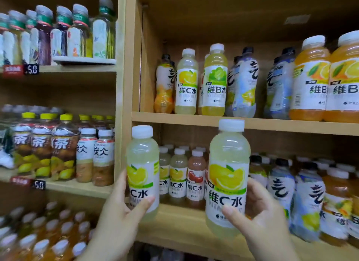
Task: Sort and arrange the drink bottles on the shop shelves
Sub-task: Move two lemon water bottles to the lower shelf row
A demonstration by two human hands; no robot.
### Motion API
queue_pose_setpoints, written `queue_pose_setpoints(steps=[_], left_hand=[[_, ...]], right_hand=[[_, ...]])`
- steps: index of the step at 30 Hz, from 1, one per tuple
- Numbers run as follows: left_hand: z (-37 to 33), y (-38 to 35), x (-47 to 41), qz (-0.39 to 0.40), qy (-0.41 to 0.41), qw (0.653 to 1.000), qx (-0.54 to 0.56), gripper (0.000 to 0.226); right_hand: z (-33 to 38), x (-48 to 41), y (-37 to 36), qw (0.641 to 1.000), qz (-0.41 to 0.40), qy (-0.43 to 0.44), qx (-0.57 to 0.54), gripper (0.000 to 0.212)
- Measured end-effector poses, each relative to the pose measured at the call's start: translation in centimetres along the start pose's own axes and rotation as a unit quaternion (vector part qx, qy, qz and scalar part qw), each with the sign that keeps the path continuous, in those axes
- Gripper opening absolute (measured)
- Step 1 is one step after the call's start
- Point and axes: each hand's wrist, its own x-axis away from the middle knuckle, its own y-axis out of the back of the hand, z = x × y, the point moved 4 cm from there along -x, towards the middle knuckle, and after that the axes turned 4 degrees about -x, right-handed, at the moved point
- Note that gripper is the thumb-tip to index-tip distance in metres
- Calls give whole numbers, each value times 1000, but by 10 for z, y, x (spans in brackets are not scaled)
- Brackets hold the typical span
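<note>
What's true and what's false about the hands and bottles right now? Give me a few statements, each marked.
1. The left hand grips a lemon vitamin C water bottle. True.
2. The right hand holds nothing. False: it grips a second lemon vitamin C water bottle.
3. Both held bottles are capped in black. False: their caps are white.
4. On the upper shelf, a lime vitamin B water bottle stands just right of a shelved lemon vitamin C bottle. True.
5. The large orange drink bottles stand at the upper shelf's left end. False: they stand at its right end.
</note>
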Motion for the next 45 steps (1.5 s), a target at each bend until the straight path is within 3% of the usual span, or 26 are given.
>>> queue_pose_setpoints(steps=[3,8,12,18,22,27,30,34,38,45], left_hand=[[39,-17,3,21,23,999,-43,75],[85,-42,1,46,54,993,-91,76],[104,-44,-3,27,98,988,-115,73],[105,-46,-1,3,79,971,-224,84],[112,-46,16,-18,99,965,-244,87],[115,-43,52,-49,-17,960,-276,64],[113,-47,62,-23,-64,949,-307,55],[120,-48,58,2,-39,943,-330,49],[117,-52,55,27,-36,926,-375,58],[121,-60,38,108,10,908,-405,67]], right_hand=[[-31,13,-9,999,13,-38,30,64],[-79,26,-24,994,31,-90,48,57],[-106,33,-31,990,35,-122,62,61],[-131,32,-43,982,36,-171,75,69],[-132,20,-43,977,69,-190,66,60],[-136,13,-45,972,95,-189,103,56],[-140,3,-57,971,89,-171,139,55],[-150,-5,-76,968,78,-172,166,74],[-159,-12,-87,966,84,-199,142,53],[-164,-20,-100,966,81,-201,140,46]])
